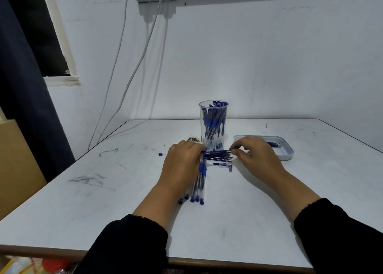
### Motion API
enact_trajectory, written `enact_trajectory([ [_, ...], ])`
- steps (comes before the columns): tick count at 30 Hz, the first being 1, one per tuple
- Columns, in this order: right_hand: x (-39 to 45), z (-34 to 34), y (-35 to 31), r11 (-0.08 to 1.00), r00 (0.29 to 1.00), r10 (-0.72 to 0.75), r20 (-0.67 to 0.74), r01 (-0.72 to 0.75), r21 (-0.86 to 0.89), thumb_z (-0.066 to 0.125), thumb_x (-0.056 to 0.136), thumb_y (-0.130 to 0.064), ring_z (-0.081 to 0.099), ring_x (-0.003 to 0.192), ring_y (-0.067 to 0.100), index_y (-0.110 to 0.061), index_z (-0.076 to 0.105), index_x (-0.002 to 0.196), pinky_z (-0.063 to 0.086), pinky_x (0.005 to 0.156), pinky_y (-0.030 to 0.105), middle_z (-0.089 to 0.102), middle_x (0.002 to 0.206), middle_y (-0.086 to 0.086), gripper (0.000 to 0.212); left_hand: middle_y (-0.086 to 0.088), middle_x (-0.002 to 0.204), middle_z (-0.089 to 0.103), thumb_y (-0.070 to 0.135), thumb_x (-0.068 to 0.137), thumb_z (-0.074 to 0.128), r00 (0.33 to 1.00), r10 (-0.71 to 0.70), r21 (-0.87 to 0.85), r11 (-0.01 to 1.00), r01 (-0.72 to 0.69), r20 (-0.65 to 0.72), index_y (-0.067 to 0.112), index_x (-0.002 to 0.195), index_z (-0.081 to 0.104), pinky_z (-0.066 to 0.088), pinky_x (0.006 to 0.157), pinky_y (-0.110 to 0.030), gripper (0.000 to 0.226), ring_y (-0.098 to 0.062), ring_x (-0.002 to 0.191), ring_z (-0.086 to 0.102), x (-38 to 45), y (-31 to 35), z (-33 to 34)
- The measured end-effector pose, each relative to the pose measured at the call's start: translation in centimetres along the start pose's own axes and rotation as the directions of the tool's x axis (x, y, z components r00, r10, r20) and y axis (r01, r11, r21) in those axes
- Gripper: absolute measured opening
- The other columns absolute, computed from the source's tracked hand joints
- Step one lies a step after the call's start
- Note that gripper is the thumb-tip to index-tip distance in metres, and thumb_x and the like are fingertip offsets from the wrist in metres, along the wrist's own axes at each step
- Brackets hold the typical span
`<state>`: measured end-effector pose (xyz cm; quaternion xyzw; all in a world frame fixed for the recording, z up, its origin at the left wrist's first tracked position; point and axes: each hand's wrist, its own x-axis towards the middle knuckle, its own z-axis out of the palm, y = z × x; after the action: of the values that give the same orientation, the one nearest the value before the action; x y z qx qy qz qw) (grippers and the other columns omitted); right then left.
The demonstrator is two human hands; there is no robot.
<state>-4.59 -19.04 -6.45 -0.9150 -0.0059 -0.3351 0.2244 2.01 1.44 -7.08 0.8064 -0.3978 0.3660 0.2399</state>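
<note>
A white, ink-scuffed desk (228, 222) carries a bundle of refills (219, 155) lying crosswise between the left hand (183, 164) and the right hand (257, 153). A row of blue pens (199, 186) lies under the left hand, running back along its wrist. A clear cup (213, 126) stands just beyond both hands, a shallow tray (289, 156) just beyond the right. A lone barrel (222, 165) lies just short of the refills, a small blue cap (160, 154) left of the left hand.

One view only: your head camera looked forward and down across the table (207, 232), close above your left hand (182, 164) and right hand (257, 155), facing the wall (259, 66).
</note>
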Motion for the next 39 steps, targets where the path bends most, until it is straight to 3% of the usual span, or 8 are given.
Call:
enact_trajectory([
  [7,0.6,-1.4,3.2,0.983,0.981,0.185,-0.063,-0.185,0.008,0.065,0.087,-0.013,0.054,0.095,0.022,-0.019,0.074,0.087,0.041,0.085,0.036,0.065,0.090,-0.001,0.011,0.002,0.081,0.068,-0.009,0.069,0.071,0.985,-0.148,0.137,0.977,0.160,-0.093,0.015,0.092,0.069,0.038,0.073,-0.035,0.033,-0.025,0.075,0.059,0.2,-1.2,-0.1],
  [12,0.7,-0.2,3.6,0.946,0.963,0.231,-0.135,-0.255,-0.200,0.061,0.091,-0.016,0.047,0.105,0.029,-0.019,0.075,0.092,0.032,0.085,0.033,0.065,0.102,0.004,0.015,0.002,0.077,0.067,-0.009,0.068,0.071,0.980,-0.167,0.165,0.969,0.183,-0.106,0.015,0.090,0.069,0.038,0.072,-0.036,0.033,-0.026,0.072,0.059,0.2,-1.1,0.0],
  [14,1.1,0.8,3.1,0.943,0.970,0.194,-0.149,-0.226,-0.243,0.062,0.090,-0.019,0.046,0.104,0.028,-0.021,0.076,0.088,0.034,0.085,0.038,0.065,0.102,0.002,0.014,0.002,0.075,0.066,-0.010,0.065,0.072,0.983,-0.155,0.172,0.970,0.171,-0.099,0.015,0.089,0.069,0.038,0.070,-0.035,0.035,-0.025,0.070,0.058,0.3,-1.0,0.2],
  [17,1.6,2.1,2.2,0.933,0.981,0.136,-0.142,-0.175,-0.314,0.064,0.088,-0.021,0.047,0.104,0.025,-0.025,0.077,0.088,0.028,0.079,0.035,0.065,0.103,-0.002,0.014,0.002,0.074,0.066,-0.010,0.064,0.073,0.984,-0.154,0.179,0.969,0.169,-0.092,0.015,0.088,0.069,0.038,0.069,-0.035,0.035,-0.025,0.069,0.058,0.2,-1.0,0.4],
  [22,2.3,3.5,0.8,0.919,0.987,0.137,-0.085,-0.159,-0.360,0.057,0.092,-0.026,0.045,0.110,0.023,-0.030,0.076,0.096,0.029,0.086,0.035,0.063,0.113,-0.003,0.020,0.002,0.077,0.067,-0.010,0.068,0.070,0.984,-0.163,0.182,0.968,0.173,-0.068,0.015,0.088,0.068,0.037,0.070,-0.035,0.032,-0.025,0.072,0.058,0.2,-1.0,0.5],
  [28,2.2,3.5,0.6,0.919,0.990,0.127,-0.055,-0.138,-0.370,0.057,0.094,-0.030,0.046,0.111,0.022,-0.031,0.076,0.101,0.031,0.087,0.034,0.063,0.116,-0.004,0.020,0.002,0.077,0.066,-0.010,0.066,0.070,0.986,-0.152,0.182,0.970,0.162,-0.065,0.015,0.089,0.068,0.036,0.070,-0.034,0.034,-0.025,0.072,0.058,0.2,-1.1,0.6],
  [39,2.2,2.9,1.1,0.942,0.974,0.222,-0.052,-0.228,-0.248,0.058,0.094,-0.029,0.044,0.114,0.021,-0.031,0.075,0.100,0.028,0.090,0.034,0.063,0.114,-0.005,0.018,0.003,0.078,0.066,-0.012,0.061,0.074,0.996,-0.070,0.112,0.991,0.075,-0.053,0.015,0.087,0.068,0.036,0.068,-0.032,0.038,-0.024,0.070,0.059,0.0,-0.6,0.7],
])
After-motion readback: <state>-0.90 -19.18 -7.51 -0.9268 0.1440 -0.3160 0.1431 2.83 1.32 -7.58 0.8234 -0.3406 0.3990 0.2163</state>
